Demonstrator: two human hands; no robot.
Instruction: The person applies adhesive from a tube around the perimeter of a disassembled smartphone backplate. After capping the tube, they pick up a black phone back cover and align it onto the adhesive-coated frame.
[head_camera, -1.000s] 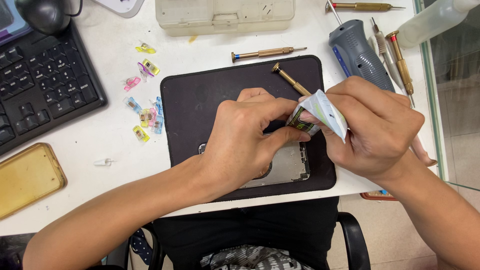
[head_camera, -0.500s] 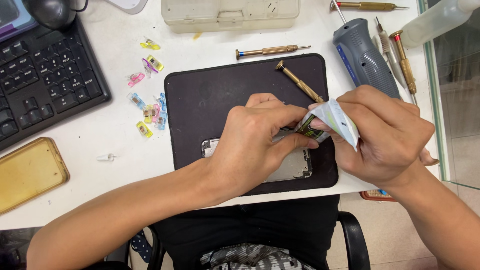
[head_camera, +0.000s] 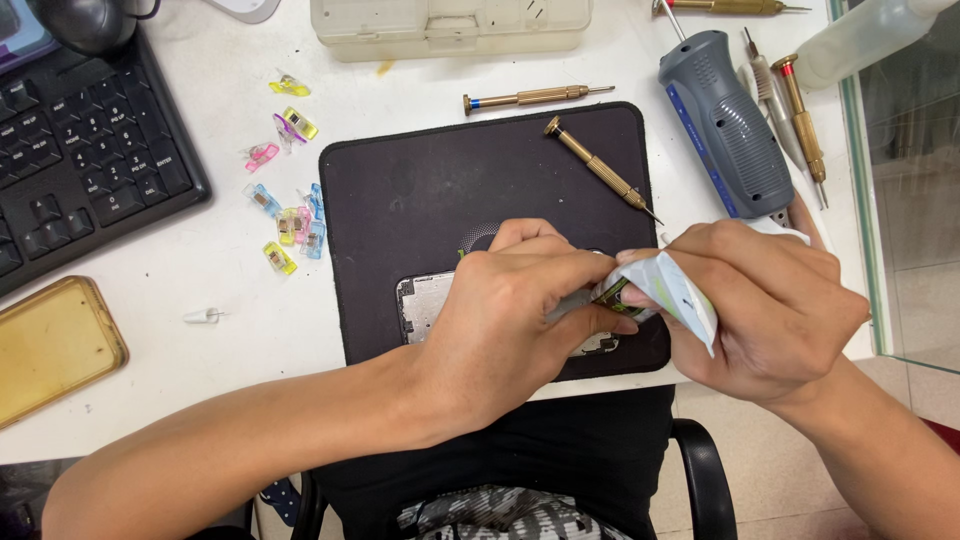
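My right hand (head_camera: 775, 310) grips a small white and pale blue packet (head_camera: 683, 293) above the lower right part of a black work mat (head_camera: 450, 180). The fingers of my left hand (head_camera: 520, 310) are pinched on the packet's left end, where a dark green and yellow strip (head_camera: 612, 293) shows. An opened phone body (head_camera: 425, 303) lies on the mat under my left hand and is mostly hidden by it. My two hands touch at the packet.
A brass screwdriver (head_camera: 598, 168) lies on the mat, another (head_camera: 535, 97) just behind it. A grey electric driver (head_camera: 728, 125) and more tools are at right. Coloured clips (head_camera: 290, 225), a keyboard (head_camera: 85, 150), a yellow phone case (head_camera: 55, 345) and a plastic box (head_camera: 450, 22) surround it.
Both hands stay closed on the packet and have drifted slightly toward the mat's front edge. More of the phone body shows at left.
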